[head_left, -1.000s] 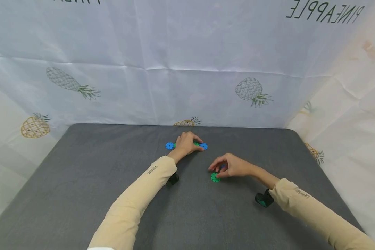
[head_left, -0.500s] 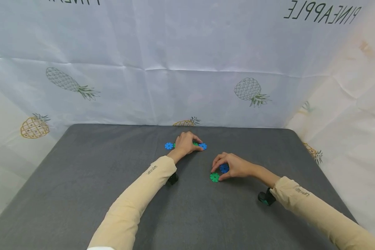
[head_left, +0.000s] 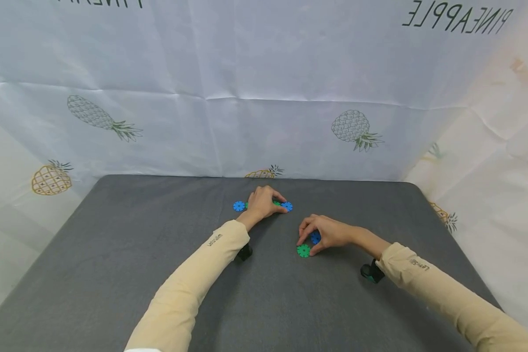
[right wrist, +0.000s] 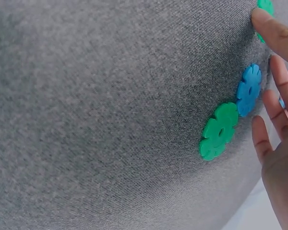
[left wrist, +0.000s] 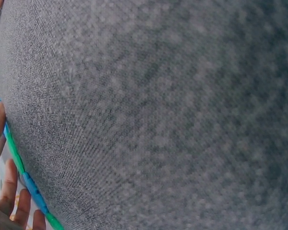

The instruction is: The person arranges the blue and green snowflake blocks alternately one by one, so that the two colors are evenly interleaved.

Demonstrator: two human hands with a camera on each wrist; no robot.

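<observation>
A row of notched plastic interlocking discs lies at the back of the grey table. My left hand (head_left: 261,202) arches over it, covering its middle. Left thumb and index finger hold the right-end blue disc (head_left: 287,207); in the left wrist view, green (left wrist: 14,153) and blue segments run edge to edge. Nearer the front, my right hand (head_left: 327,232) bends over another group, thumb and index fingertip at opposite edges of a green disc (head_left: 303,251). A blue disc (right wrist: 249,90) shows inside that hand's curve, meeting a second green disc (right wrist: 220,132) in the right wrist view.
The left-end blue disc (head_left: 239,206) sticks out beyond the left hand. Black wrist cameras hang under both cuffs, the right one (head_left: 372,272) close over the grey tabletop (head_left: 127,254). A pineapple-print cloth (head_left: 264,132) rises behind the far table edge.
My right thumb has shifted from over the green disc to its right edge, and the fingers have spread, exposing more of the blue disc. The left hand stays put.
</observation>
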